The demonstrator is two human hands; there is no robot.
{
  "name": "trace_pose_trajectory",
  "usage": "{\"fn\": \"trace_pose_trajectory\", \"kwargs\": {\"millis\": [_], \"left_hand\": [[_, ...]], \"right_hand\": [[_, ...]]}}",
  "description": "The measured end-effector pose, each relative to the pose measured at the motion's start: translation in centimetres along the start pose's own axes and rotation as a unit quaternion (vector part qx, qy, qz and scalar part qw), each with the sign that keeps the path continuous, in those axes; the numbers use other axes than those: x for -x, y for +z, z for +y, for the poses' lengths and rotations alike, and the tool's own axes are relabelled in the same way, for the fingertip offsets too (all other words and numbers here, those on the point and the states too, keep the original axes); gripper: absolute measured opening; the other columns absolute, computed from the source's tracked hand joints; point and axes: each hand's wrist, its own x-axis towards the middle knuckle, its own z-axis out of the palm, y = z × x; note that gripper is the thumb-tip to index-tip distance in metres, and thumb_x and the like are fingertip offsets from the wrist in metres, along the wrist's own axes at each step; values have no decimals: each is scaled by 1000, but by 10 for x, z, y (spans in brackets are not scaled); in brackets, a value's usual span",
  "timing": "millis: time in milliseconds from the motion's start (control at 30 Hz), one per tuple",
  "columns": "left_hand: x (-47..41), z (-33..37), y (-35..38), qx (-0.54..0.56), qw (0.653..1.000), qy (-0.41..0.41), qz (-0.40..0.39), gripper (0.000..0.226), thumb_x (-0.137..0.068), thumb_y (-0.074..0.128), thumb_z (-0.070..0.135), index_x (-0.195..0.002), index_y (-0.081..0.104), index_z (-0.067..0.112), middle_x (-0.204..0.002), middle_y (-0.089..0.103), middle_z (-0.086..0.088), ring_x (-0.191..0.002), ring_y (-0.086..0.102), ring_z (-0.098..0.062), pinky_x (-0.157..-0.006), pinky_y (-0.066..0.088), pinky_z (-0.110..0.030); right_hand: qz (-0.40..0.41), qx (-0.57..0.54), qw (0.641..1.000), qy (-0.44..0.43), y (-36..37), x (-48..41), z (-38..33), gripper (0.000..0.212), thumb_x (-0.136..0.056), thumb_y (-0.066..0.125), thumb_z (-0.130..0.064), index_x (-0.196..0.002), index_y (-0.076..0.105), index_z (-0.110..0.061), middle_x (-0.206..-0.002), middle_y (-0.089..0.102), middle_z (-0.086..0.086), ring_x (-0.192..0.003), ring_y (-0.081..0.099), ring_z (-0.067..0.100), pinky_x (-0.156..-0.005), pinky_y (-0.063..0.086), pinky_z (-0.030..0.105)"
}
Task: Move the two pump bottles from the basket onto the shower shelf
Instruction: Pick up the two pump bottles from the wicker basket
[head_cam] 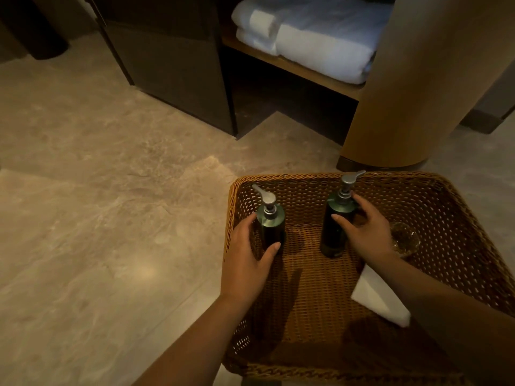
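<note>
Two dark green pump bottles with silver pumps stand upright inside a brown wicker basket (459, 207) on the floor. My left hand (248, 263) wraps around the left bottle (271, 227), thumb in front and fingers behind it. The taller-looking right bottle (335, 218) is gripped by my right hand (365, 229), fingers curled around its body just below the pump. Both bottles rest on the basket bottom. No shower shelf is in view.
A folded white cloth (379, 296) and a small glass dish (404, 236) lie in the basket on the right. Ahead are a dark cabinet (172, 65), a wooden shelf with white towels (315, 43), and a round tan column (418, 87). Stone floor (97, 190) spreads left.
</note>
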Motion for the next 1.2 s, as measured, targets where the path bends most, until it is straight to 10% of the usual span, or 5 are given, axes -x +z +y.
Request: {"fn": "trace_pose_trajectory", "kwargs": {"millis": [100, 333, 700, 933, 1200], "left_hand": [[-4, 0, 8, 18, 1000, -17, 11, 66, -82, 66, 35, -138, 33, 25, -133, 37, 17, -120, 29, 7, -91, 19, 1], [-16, -8, 20, 37, 996, -80, 31, 69, -81, 68, 32, -139, 34, 17, -143, 42, -2, -131, 36, -15, -104, 27, -24], [-37, -12, 26, 57, 998, -40, -6, 64, -79, 72, 26, -135, 40, 21, -136, 49, 2, -123, 42, -10, -98, 35, -26], [-42, -10, 34, 54, 998, -21, -7, 63, -78, 71, 28, -133, 40, 20, -133, 46, 2, -117, 36, -2, -96, 31, -21], [-46, -9, 40, 64, 993, -26, -97, 68, -81, 65, 38, -140, 35, 23, -140, 43, 0, -127, 40, -12, -104, 40, -36]], "right_hand": [[-19, -1, 1000, -9, 0, 3, -2, 61, -78, 72, -23, -132, 47, -16, -133, 53, 8, -119, 45, 13, -99, 39, 32], [-27, -21, 999, 6, -5, 11, -1, 61, -78, 71, -22, -133, 45, -17, -133, 53, 2, -117, 43, 8, -94, 36, 22], [-19, -31, 999, 38, 0, 8, 2, 62, -77, 71, -32, -132, 45, -25, -130, 50, -7, -117, 40, 5, -97, 36, 26], [-53, -97, 993, 31, 7, 7, -1, 55, -74, 73, -33, -122, 48, -41, -114, 49, -31, -103, 48, -13, -79, 38, 0], [-85, -86, 993, -7, 5, 6, 0, 52, -74, 72, -35, -121, 48, -39, -115, 47, -36, -108, 41, -23, -89, 33, 0]]}}
